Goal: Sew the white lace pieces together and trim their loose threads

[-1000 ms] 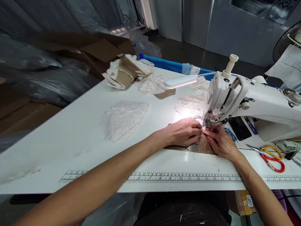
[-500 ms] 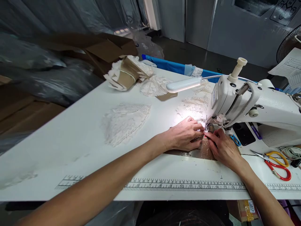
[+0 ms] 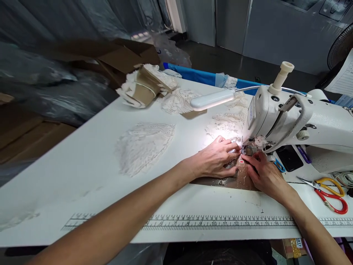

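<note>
A white sewing machine [image 3: 273,114] stands at the right, its needle area lit brightly. My left hand [image 3: 219,158] lies just left of the presser foot, fingers bent and closed on the edge of a white lace piece [image 3: 226,127] spread behind it. From the right, my right hand [image 3: 264,175] reaches to the front of the presser foot [image 3: 247,150], with its thumb and forefinger closed at the lace edge. The little cloth between its fingertips is mostly hidden. Under both hands is a brownish metal plate [image 3: 211,181] with loose threads on it.
Another lace piece [image 3: 147,147] lies flat on the white table [image 3: 91,180]. A lace bundle with cardboard [image 3: 146,86] sits at the back. To the right are scissors [image 3: 331,191], a phone [image 3: 289,157] and blue snips [image 3: 279,165]. A lamp [image 3: 212,100] hangs above the lace.
The camera view has shifted slightly. Both hands stay beside the presser foot, and the red mark on the plate in front of it shows more clearly.
</note>
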### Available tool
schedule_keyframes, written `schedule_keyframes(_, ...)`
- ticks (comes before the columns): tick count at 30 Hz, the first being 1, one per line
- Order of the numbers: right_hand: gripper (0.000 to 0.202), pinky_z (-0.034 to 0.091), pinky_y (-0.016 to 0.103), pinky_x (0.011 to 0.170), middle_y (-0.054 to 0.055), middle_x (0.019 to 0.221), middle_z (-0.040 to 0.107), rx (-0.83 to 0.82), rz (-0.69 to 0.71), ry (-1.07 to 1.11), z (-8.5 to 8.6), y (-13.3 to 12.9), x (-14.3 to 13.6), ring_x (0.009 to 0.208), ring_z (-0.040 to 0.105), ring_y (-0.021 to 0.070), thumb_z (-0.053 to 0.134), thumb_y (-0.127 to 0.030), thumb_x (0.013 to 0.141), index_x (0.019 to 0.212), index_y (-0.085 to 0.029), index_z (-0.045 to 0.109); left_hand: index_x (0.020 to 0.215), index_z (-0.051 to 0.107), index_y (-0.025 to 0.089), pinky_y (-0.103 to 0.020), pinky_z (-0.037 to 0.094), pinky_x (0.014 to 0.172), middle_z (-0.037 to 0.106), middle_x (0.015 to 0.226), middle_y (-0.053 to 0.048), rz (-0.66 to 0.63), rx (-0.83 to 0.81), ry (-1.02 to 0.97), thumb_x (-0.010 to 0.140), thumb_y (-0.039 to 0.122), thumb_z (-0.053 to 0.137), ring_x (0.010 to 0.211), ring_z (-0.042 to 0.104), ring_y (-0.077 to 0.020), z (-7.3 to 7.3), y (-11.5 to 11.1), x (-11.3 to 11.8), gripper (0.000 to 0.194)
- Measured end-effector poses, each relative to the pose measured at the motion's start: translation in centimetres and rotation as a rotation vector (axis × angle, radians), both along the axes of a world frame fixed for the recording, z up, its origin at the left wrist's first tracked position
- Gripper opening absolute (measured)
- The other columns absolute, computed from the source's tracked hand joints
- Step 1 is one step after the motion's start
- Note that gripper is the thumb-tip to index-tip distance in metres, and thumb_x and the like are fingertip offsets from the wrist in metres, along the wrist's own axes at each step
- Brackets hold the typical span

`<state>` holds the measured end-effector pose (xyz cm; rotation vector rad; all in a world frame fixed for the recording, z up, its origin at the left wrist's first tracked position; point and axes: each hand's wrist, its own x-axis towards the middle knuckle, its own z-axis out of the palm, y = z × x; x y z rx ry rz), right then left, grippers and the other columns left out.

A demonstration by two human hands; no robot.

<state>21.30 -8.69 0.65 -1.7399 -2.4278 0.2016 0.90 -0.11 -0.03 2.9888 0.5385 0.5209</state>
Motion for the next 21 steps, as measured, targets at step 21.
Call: schedule_keyframes(21, 0.041, 0.048, 0.032, 0.057, 0.003, 0.071, 0.060, -0.054, -0.294, 0.574, 0.4, 0.4, 2.3, 0.064, 0.056, 0.0204, 0.043, -0.058, 0.093, 0.086, -0.021, 0.060, 0.118, 0.063, 0.014, -0.040, 0.040, 0.087, 0.067, 0.109, -0.012, 0.067, -0.039, 0.097, 0.099, 0.033, 0.039, 0.091, 0.058, -0.0223, -0.1, 0.4, -0.1, 0.036)
